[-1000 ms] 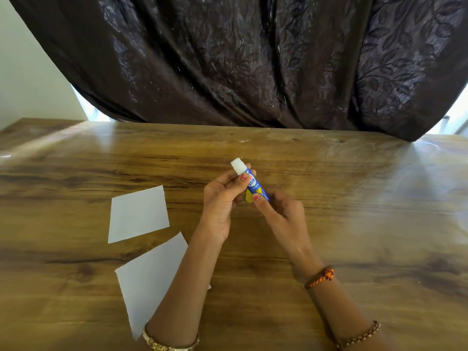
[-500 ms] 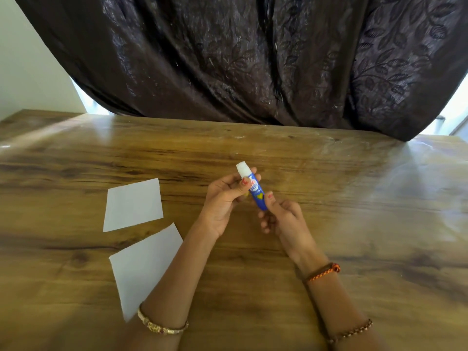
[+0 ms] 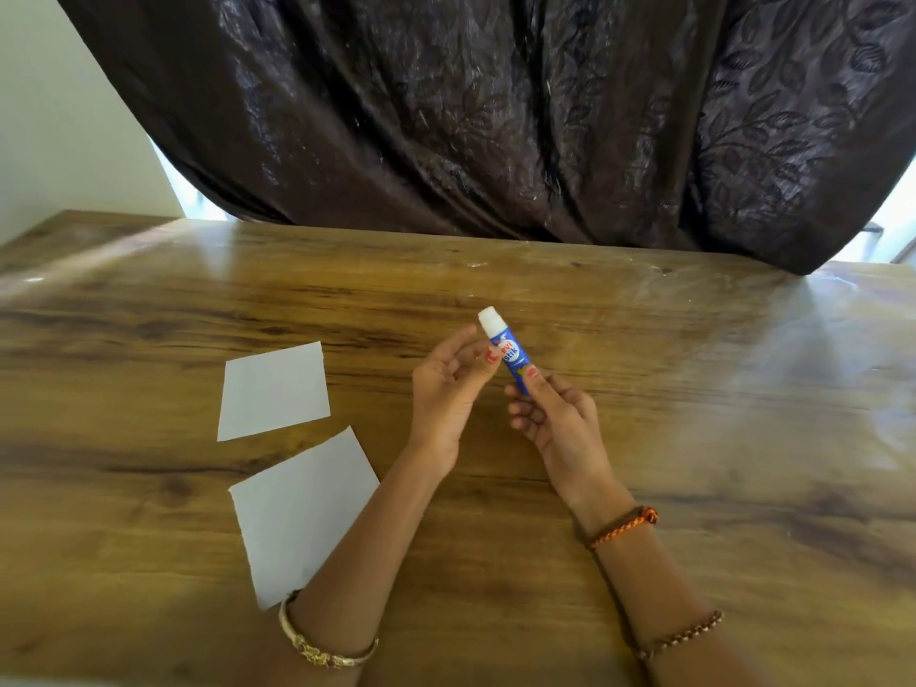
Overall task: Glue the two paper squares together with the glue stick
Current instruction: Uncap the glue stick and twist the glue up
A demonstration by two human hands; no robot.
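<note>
Glue stick slants up and away in your right hand, pinched at its base. Your left hand, fingers loosely curled, touches its side. Both paper squares lie apart, left of your left forearm.

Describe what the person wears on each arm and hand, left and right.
Both forearms are bare, no sleeves in view. The left hand has red-painted nails, and a gold bangle circles that forearm. The right hand also has red polish; an orange-and-brown braided thread band sits at its wrist, and a brown beaded bracelet lies further up the forearm. No rings are visible.
</note>
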